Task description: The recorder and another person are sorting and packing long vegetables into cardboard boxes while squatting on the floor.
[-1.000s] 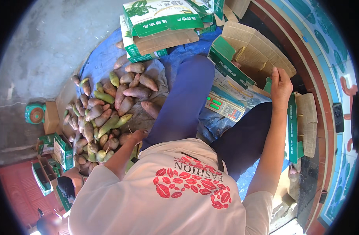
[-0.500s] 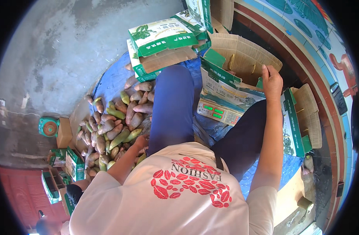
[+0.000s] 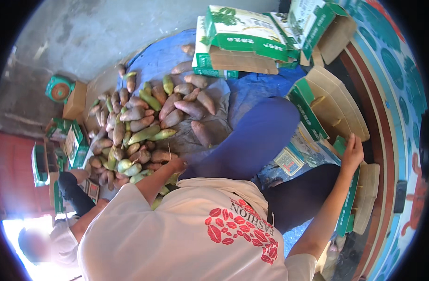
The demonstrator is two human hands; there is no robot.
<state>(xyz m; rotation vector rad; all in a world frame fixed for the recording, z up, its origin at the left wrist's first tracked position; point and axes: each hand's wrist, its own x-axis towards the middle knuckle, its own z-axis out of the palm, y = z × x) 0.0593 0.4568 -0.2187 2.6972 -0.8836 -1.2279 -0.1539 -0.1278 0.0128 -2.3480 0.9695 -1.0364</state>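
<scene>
Over the near edge of a pile of muddy brownish-purple roots (image 3: pixel 168 107) and green radishes (image 3: pixel 144 134), my left hand (image 3: pixel 178 165) is bent down. Its fingers are mostly hidden, and a thin root stands up close to it. On the right, my right hand (image 3: pixel 354 151) is closed on the edge of an open green-and-white carton (image 3: pixel 337 104), by its raised brown flap. Between my legs and that carton, a digital scale (image 3: pixel 290 161) shows in part, its keypad visible.
Green-and-white cartons (image 3: pixel 247 40) are stacked at the back on a blue tarp (image 3: pixel 177 44). A green round fan (image 3: pixel 60 89) stands at left beside a brown box (image 3: pixel 76 100). Another person (image 3: pixel 83 199) sits at lower left, near more cartons. A tiled wall bounds the right.
My view has turned left, showing more of the pile and the other person. My bent knee has swung right, covering much of the scale. My right hand still grips the carton.
</scene>
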